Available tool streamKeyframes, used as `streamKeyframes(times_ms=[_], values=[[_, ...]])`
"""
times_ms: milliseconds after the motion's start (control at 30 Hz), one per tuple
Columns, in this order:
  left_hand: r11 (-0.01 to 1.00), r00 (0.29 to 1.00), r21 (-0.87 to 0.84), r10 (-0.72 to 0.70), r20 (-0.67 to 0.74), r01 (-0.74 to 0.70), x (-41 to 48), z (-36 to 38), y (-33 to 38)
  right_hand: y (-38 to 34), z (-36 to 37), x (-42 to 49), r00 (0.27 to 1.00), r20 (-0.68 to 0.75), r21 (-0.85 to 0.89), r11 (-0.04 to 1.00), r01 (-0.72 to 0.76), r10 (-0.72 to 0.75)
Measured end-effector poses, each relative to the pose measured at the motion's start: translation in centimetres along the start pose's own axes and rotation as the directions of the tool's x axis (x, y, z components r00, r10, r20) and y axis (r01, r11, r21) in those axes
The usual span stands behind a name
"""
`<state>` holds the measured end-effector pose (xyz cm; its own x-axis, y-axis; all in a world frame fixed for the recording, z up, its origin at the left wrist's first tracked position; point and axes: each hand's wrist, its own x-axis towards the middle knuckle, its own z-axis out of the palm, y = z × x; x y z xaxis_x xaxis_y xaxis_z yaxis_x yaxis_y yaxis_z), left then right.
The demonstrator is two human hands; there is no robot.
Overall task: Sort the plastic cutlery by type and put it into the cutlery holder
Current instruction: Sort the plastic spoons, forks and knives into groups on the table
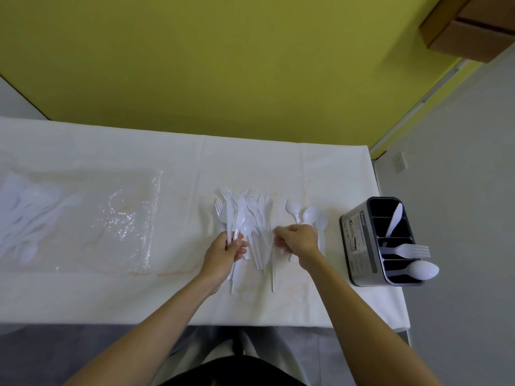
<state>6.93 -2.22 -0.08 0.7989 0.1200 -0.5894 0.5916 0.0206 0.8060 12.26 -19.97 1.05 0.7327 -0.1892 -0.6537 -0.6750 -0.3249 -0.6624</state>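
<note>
Head view: a person sorts white plastic cutlery on a cloth-covered table before a yellow-green wall. The left hand closes around a small bunch of fork handles lifted from the mixed pile, apparently gathering one type together so it can go into the holder in a single move. The right hand is curled, fingertips pinching at the pile's right edge; what exactly it holds cannot be told. Three spoons lie just beside that hand, seemingly set apart by type. The cutlery holder stands at the table's right end, within easy reach, with a knife, a fork and a spoon each in its own compartment. A clear bag of more cutlery waits at far left.
</note>
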Motion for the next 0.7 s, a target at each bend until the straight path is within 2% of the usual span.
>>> streamKeyframes(times_ms=[67,200,267,300,367,433,467,600,700], values=[[1.000,0.999,-0.011,0.011,0.050,-0.010,-0.2,0.5,0.2,-0.8,0.1,-0.4,0.995,0.104,0.136,0.991,-0.011,-0.003],[0.997,0.991,0.069,0.008,0.134,-0.018,-0.4,1.1,0.4,-1.4,0.6,-0.9,0.978,0.198,0.077,0.996,0.046,-0.061],[0.996,0.991,0.089,0.002,0.132,-0.014,-0.3,1.1,0.5,-1.1,0.6,-0.8,0.984,0.160,0.055,0.996,0.066,-0.074],[0.995,0.994,0.102,-0.002,0.114,-0.010,-0.2,1.0,0.5,-0.8,0.6,-0.7,0.992,0.094,0.006,0.997,0.079,-0.079],[0.995,0.998,0.104,-0.015,0.067,0.008,-0.2,0.7,0.5,0.1,0.6,-0.3,0.991,-0.039,-0.203,0.972,0.116,-0.126],[0.994,0.998,0.112,-0.021,0.059,0.015,-0.3,0.4,0.6,0.9,0.9,-0.6,0.986,-0.051,-0.414,0.902,0.123,-0.158],[0.992,0.998,0.129,-0.022,0.067,0.013,-0.4,0.2,0.5,1.3,1.2,-0.7,0.986,-0.021,-0.455,0.880,0.138,-0.165],[0.995,0.999,0.097,-0.035,0.035,0.031,-0.1,-0.1,0.0,1.3,2.1,-1.2,0.978,0.048,-0.480,0.855,0.199,-0.201],[0.999,0.999,0.008,-0.038,0.000,0.038,0.0,-0.3,-0.1,1.4,1.7,-1.3,0.981,0.009,-0.389,0.903,0.180,-0.192]])
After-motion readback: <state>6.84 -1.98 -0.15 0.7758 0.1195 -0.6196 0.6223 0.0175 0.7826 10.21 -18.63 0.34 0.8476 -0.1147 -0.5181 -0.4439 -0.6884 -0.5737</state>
